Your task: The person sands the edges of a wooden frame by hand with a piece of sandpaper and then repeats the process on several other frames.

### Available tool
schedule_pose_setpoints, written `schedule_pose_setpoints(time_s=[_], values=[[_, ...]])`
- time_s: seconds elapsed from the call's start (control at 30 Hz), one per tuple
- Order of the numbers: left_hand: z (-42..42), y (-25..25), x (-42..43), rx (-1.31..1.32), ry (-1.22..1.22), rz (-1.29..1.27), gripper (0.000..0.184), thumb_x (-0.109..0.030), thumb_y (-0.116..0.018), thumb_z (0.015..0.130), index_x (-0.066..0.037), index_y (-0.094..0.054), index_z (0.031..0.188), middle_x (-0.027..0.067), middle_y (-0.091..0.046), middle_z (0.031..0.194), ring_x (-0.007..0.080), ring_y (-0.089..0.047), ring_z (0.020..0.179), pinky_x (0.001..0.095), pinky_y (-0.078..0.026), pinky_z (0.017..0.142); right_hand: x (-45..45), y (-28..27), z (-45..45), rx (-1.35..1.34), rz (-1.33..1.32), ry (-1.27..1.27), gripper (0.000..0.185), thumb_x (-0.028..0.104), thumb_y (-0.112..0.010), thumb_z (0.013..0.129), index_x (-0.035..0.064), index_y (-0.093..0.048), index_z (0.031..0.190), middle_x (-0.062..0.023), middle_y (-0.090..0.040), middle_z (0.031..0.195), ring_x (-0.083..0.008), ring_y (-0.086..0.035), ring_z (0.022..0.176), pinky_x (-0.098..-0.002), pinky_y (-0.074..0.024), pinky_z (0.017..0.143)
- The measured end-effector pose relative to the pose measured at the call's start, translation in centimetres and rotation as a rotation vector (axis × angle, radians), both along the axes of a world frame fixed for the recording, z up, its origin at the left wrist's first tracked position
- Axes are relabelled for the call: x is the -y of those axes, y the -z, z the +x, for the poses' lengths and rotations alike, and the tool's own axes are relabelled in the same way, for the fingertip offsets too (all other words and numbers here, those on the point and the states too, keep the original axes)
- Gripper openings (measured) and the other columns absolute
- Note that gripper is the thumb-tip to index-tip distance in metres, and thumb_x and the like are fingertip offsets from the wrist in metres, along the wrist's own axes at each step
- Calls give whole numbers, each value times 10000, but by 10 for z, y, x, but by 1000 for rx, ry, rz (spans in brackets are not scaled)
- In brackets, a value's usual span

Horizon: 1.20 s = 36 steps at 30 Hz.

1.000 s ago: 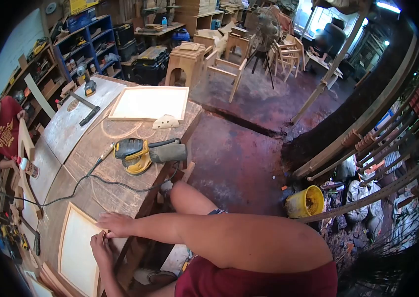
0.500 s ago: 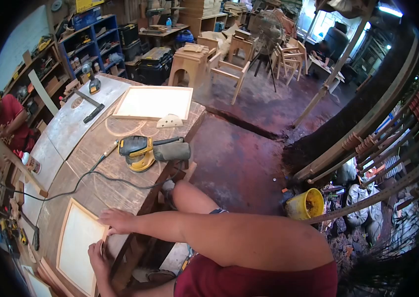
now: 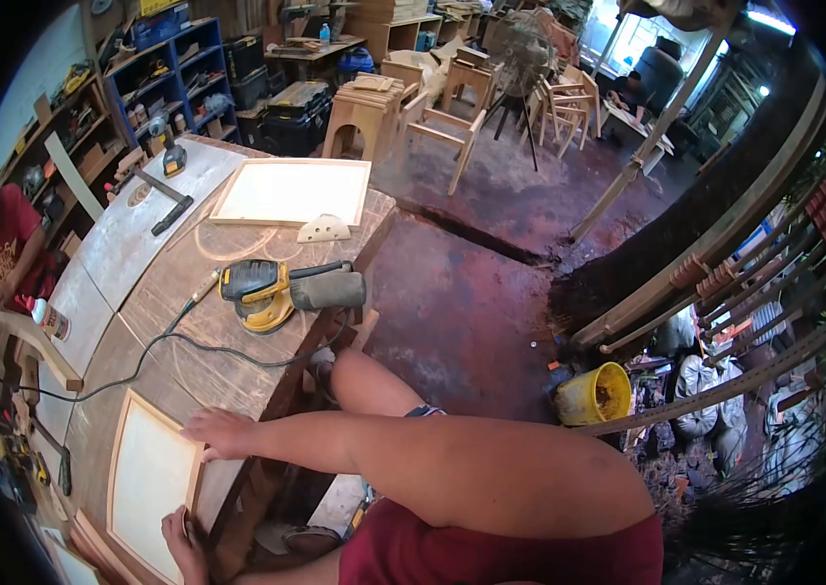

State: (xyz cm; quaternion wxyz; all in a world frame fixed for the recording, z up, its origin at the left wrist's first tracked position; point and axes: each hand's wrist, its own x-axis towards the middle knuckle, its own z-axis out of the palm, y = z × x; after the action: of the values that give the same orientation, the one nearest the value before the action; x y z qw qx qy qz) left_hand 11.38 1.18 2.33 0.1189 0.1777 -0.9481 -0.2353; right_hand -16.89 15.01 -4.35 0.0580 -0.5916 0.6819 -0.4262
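Note:
A shallow wooden-framed panel [image 3: 152,475] with a pale face lies on the near part of the workbench [image 3: 237,385]. My right hand [image 3: 220,434] grips its upper right corner, fingers over the rim and thumb lower at the edge. Further down the same long side, my left hand [image 3: 181,541] is closed around the frame's edge, its fingers bent; part of it is out of sight at the bottom. A yellow and black sander [image 3: 262,295] with a dust bag rests beyond my right hand, its cord running left across the bench.
A second framed panel [image 3: 291,192] and a holed sanding pad [image 3: 324,229] lie farther off. A hammer [image 3: 171,213], a drill [image 3: 174,158] and a glue bottle [image 3: 48,318] stand along the left. A co-worker [image 3: 8,239] handles a curved wooden piece [image 3: 28,336]. A yellow bucket [image 3: 593,395] sits right.
My left hand has slid down along the panel's edge, away from my right hand, which stays near the corner. The co-worker's curved wooden piece has turned. The view has shifted slightly.

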Motion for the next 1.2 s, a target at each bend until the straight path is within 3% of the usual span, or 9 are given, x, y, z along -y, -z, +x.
schedule_pose_setpoints(time_s=[0.3, 0.53, 0.6, 0.67, 0.7, 0.8, 0.83, 0.93, 1.2], values=[[-103, 3, -27, -17, 26, -91, 292, -8, -591, 914, -29, -637, 1202, 184, -590, 1064, 377, -560, 1010, 447, -460, 920, -1, 0, -2, -8, 34, -18, 740, 322, -811, 768, 60, -531, 1402, -128, -523, 1437, -364, -381, 1425, -453, -329, 1179], [-117, 10, -30, -22, -25, -85, 265, -58, -618, 918, -39, -656, 1179, 186, -610, 1049, 386, -568, 1009, 460, -463, 915, -6, -13, -5, -15, -20, -23, 712, 334, -795, 777, 58, -549, 1385, -140, -539, 1420, -351, -393, 1418, -452, -330, 1175], [-123, 14, -30, -24, -42, -84, 255, -70, -626, 916, -41, -667, 1166, 194, -612, 1049, 386, -569, 1014, 460, -463, 914, 1, -2, -8, 26, 27, -93, 684, 362, -778, 787, 47, -562, 1353, -162, -565, 1367, -360, -447, 1361, -457, -368, 1131], [-121, 23, -31, -93, -87, -124, 227, -94, -660, 892, -53, -698, 1112, 214, -622, 1024, 392, -578, 991, 464, -472, 887, 15, 27, -2, 73, -98, 39, 688, 420, -766, 767, 27, -578, 1299, -201, -592, 1281, -407, -514, 1244, -482, -401, 1069], [-122, 13, -39, -105, -88, -122, 237, -92, -682, 860, -61, -705, 1094, 214, -634, 996, 399, -586, 957, 475, -478, 856, 13, 18, -10, 165, 128, -73, 728, 426, -771, 768, 29, -567, 1342, -208, -567, 1360, -407, -486, 1304, -467, -368, 1124], [-120, 17, -37, -211, -75, -86, 254, -50, -665, 802, -71, -712, 1052, 192, -626, 881, 407, -590, 881, 493, -484, 802, 8, 2, -2, 151, 153, -12, 644, 364, -751, 827, 29, -580, 1350, -201, -558, 1403, -379, -465, 1353, -449, -342, 1162], [-118, 8, -38, -160, -55, -80, 245, -57, -664, 793, -74, -713, 1033, 188, -633, 882, 403, -598, 873, 495, -489, 807, 11, 17, -3, 135, 106, -13, 621, 343, -748, 837, 31, -586, 1349, -185, -560, 1413, -364, -470, 1356, -452, -341, 1165], [-105, 13, -36, -96, -75, -149, 319, -95, -630, 841, -130, -678, 1154, 142, -629, 1041, 366, -590, 971, 456, -492, 855, -1, -20, 3, -7, 57, -18, 570, 292, -769, 841, 37, -604, 1324, -175, -590, 1370, -368, -487, 1330, -445, -369, 1145], [-50, 6, -18, -71, -75, -143, 289, -89, -659, 872, -127, -681, 1158, 137, -626, 1037, 352, -584, 984, 433, -488, 886, -1, -15, -3, -87, 85, -22, 604, 324, -755, 862, 71, -567, 1377, -139, -585, 1384, -372, -447, 1370, -457, -352, 1145]])
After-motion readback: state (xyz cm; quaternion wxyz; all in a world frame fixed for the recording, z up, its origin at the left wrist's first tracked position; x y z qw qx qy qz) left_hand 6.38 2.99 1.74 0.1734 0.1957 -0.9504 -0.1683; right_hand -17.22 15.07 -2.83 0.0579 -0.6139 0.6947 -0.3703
